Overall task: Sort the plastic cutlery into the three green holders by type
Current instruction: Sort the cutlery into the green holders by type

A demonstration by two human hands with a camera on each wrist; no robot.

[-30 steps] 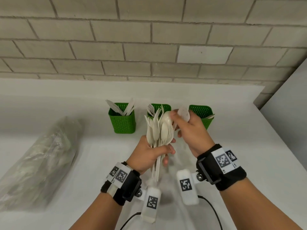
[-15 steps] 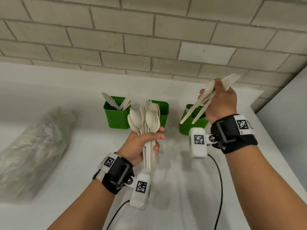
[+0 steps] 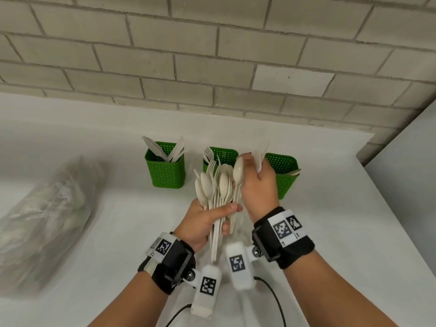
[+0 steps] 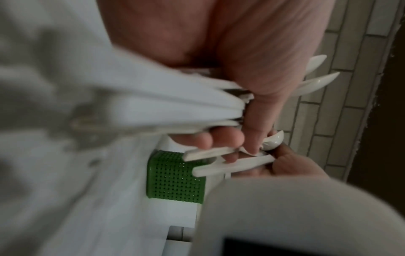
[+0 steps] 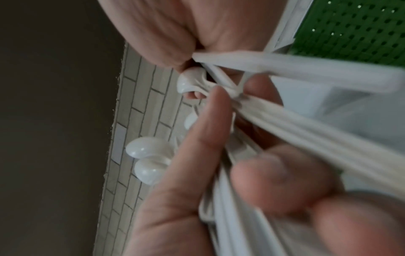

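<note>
My left hand [image 3: 204,221] is wrapped around a thick bunch of cutlery [image 3: 218,185], thumb across the front of the handles and fingers curled behind, so the spoons and forks fan upward out of my fist while the handle ends stick out below it toward my wrist. My right hand [image 3: 258,185] is pressed in right beside that bunch, on its right side, fingers curled and pinching a spoon [image 3: 238,172] whose bowl stands just above the others and whose handle runs down alongside the bunch, past my left thumb. In the same right hand I also hold a fork [image 3: 260,154], its prongs rising above my knuckles. From my right wrist I see my own fingers closed on white handles that cross each other, with my left thumb [image 5: 197,147] lying over the bundle just below. Past both hands stand the three green holders in a row on the white table [image 3: 330,220]: the left holder [image 3: 165,172], beyond and left of my left hand, has knives leaning in it; the middle holder [image 3: 224,153], straight behind the bunch, shows fork prongs; the right holder [image 3: 286,178], just behind my right hand, has a white piece poking over its right rim. Well off to the left of my left hand lies a clear plastic bag [image 3: 44,220], blurred.
</note>
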